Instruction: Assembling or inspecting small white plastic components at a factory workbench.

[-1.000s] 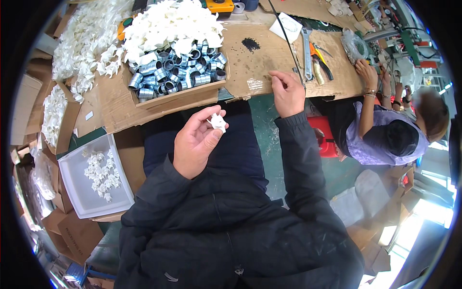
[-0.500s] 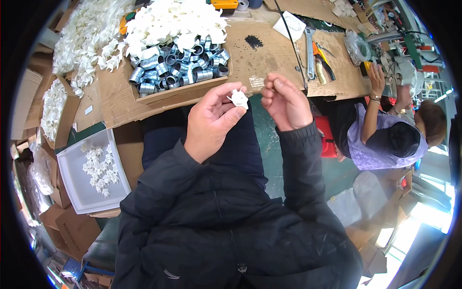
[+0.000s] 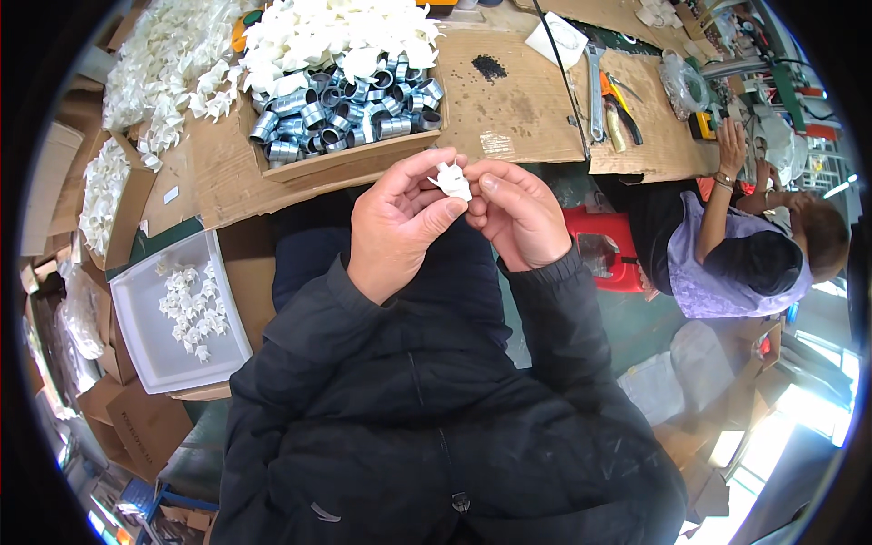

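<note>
My left hand [image 3: 392, 227] pinches a small white plastic part [image 3: 450, 182] with prongs between thumb and fingers, above my lap at the table's near edge. My right hand [image 3: 525, 218] is closed, its thumb and fingertips pressed together against the right side of that part. Whatever those fingertips hold is too small or hidden to make out. Just beyond my left hand, a cardboard box [image 3: 359, 154] contains shiny metal rings [image 3: 313, 116] and a heap of similar white parts [image 3: 341, 41]. Farther back lies a small pile of black bits [image 3: 489, 66].
A pale plastic tray [image 3: 168, 377] with several white parts stands at lower left, near another box of them [image 3: 107, 195]. An adjustable wrench [image 3: 596, 95] and orange-handled pliers [image 3: 623, 111] lie at right. A co-worker [image 3: 740, 250] sits beyond a red stool [image 3: 610, 250].
My right hand has moved left and slightly down, from apart to meeting the white part. My left hand keeps its hold. The view has shifted slightly.
</note>
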Tool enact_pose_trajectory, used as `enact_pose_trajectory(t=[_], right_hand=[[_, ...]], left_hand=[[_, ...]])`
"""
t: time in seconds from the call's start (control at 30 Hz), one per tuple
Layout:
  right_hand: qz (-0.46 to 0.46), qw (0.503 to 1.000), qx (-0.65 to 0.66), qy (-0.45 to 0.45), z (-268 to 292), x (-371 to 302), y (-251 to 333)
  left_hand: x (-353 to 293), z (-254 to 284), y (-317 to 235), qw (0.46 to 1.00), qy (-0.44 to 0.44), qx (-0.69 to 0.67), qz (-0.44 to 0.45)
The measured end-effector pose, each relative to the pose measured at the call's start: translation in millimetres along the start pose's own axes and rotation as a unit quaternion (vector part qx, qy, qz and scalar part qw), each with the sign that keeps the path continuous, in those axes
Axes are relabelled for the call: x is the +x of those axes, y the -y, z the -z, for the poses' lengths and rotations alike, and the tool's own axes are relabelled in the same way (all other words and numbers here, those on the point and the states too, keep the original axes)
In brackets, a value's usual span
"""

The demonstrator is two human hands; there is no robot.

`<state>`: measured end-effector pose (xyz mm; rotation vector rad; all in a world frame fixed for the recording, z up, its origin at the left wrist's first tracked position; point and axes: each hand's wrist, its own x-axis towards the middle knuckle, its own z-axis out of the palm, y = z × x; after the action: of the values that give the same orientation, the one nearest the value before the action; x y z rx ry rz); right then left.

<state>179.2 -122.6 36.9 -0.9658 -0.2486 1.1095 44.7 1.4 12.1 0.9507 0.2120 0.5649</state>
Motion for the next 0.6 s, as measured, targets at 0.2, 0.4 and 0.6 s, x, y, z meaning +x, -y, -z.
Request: enact_pose_trajectory(t=[0.2, 0.4, 0.6], right_hand=[[0.004, 1.0, -0.014, -0.002, -1.8, -0.5, -2.4], [0.002, 1.0, -0.022, -0.005, -2.2, -0.3, -3.8], [0.016, 0.998, -0.061, -0.016, -2.9, -2.3, -5.3]], left_hand=[[-0.5, 1.9, -1.0, 1.0, 0.0, 0.012, -0.003], [-1.6, 3.4, -2.2, 1.0, -0.001, 0.013, 0.0], [-0.8, 4.9, -0.4, 1.0, -0.008, 0.015, 0.003]])
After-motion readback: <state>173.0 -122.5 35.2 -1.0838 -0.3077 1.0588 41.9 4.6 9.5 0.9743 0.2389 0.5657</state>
